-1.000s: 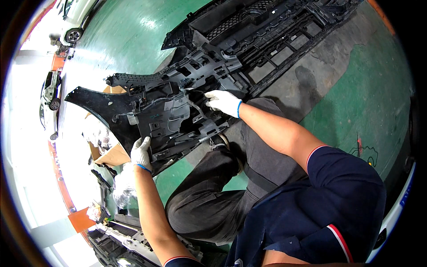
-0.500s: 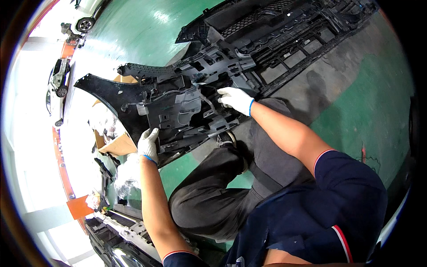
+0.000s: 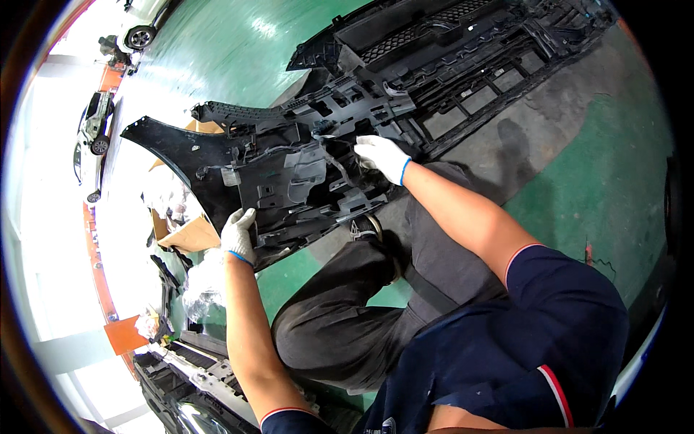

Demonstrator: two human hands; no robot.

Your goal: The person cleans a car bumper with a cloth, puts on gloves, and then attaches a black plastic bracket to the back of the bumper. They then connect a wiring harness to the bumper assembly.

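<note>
A large black car bumper (image 3: pixel 296 177) lies with its inner side facing up, its left end curving to a point. Dark wiring (image 3: pixel 278 154) runs along its inner face. My left hand (image 3: pixel 238 235), in a white glove, grips the bumper's near-left edge, thumb on top and fingers mostly beneath. My right hand (image 3: pixel 384 155), gloved too, is over the bumper's middle beside brackets and wiring. Its fingers are curled down, and what they hold is hidden.
Another long black car part with a mesh grille (image 3: pixel 423 32) extends far right. A cardboard box (image 3: pixel 188 235) with wrapped items stands behind the left end. Clear plastic wrap (image 3: pixel 202 289) and more vehicle parts (image 3: pixel 195 376) lie lower left. My legs are just below the bumper.
My right hand has shifted very slightly left and up along the bumper. My left hand keeps its grip on the edge, and the bumper has hardly moved.
</note>
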